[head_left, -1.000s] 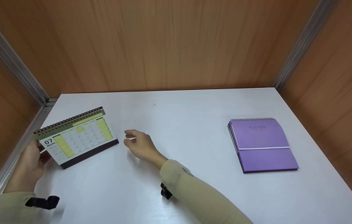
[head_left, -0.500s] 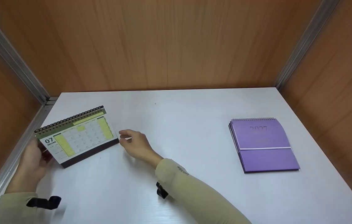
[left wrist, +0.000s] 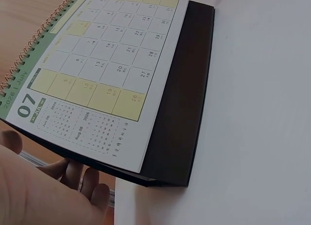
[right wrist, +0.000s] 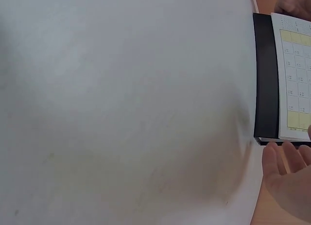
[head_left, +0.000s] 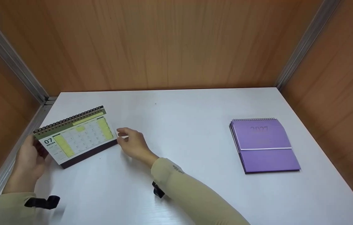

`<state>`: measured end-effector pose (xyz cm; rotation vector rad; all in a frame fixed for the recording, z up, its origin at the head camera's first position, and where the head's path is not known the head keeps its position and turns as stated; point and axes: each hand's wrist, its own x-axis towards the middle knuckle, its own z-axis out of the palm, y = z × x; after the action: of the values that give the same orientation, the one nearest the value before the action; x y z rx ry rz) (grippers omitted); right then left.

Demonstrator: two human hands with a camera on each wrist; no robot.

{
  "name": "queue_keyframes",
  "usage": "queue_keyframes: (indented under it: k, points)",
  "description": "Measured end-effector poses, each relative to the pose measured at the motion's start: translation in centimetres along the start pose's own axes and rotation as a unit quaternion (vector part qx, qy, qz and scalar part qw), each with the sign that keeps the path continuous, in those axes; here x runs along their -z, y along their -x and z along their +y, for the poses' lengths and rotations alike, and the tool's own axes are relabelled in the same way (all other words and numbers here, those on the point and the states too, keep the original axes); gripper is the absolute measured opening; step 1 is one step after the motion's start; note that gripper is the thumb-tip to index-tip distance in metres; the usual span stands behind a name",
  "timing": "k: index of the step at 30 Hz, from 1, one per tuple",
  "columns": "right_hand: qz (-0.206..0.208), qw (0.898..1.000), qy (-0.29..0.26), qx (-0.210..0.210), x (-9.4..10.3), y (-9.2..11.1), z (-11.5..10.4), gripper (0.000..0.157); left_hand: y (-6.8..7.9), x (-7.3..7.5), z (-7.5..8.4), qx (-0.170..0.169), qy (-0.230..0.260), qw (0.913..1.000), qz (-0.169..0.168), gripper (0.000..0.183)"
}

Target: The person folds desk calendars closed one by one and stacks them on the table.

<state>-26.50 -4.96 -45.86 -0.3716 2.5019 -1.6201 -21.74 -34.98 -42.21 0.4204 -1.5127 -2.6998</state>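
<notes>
A desk calendar [head_left: 78, 137], open at 07 July with a green header, yellow weekend columns and black spiral binding, stands tilted on the table's left side. Its dark base strip [left wrist: 180, 98] shows along the front. At its left edge is my left hand [head_left: 28, 164]. In the left wrist view, that hand's relaxed fingers [left wrist: 99, 196] lie along the side edge, partly hidden by the calendar. On the opposite side my right hand [head_left: 135, 145] has its fingertips right at the right edge. The right wrist view has those loosely bent fingers [right wrist: 294, 159] by the calendar's side.
A purple spiral-bound notebook [head_left: 265, 147] marked 2027, with a white band across it, lies at the right of the white table [head_left: 189, 125]. Wooden panels [head_left: 170, 43] rise behind and at both sides, with metal strips [head_left: 307, 43] at the corners.
My right hand has moved left to the calendar's right edge. My left hand has stayed at the left edge, and the calendar has hardly shifted.
</notes>
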Motion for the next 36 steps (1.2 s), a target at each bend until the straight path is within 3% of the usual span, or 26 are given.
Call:
queue_keyframes:
  k: [11, 19, 25, 30, 36]
  points:
    - [-0.003, 1.000, 0.004, 0.007, -0.6, -1.5, -1.8, 0.039, -0.1, 0.0, 0.2, -0.023, 0.013, 0.9992, -0.031, 0.029]
    - [0.046, 0.999, 0.003, 0.014, -1.0, -2.3, -1.7, 0.028, -0.6, -0.3, 0.3, -0.043, 0.023, 0.9977, -0.046, 0.026]
    - [0.081, 0.997, -0.005, 0.009, -1.1, -2.6, -1.7, 0.020, -0.3, -0.7, 0.6, -0.051, 0.009, 0.9971, -0.057, 0.038]
    - [0.082, 0.997, -0.008, 0.014, -1.0, -2.8, -1.9, 0.020, 0.0, -0.8, 0.6, -0.073, -0.008, 0.9946, -0.073, 0.053]
    - [0.077, 0.997, -0.012, 0.010, -1.1, -2.8, -2.0, 0.023, 0.0, -1.1, 0.5, -0.101, -0.040, 0.9898, -0.092, 0.051]
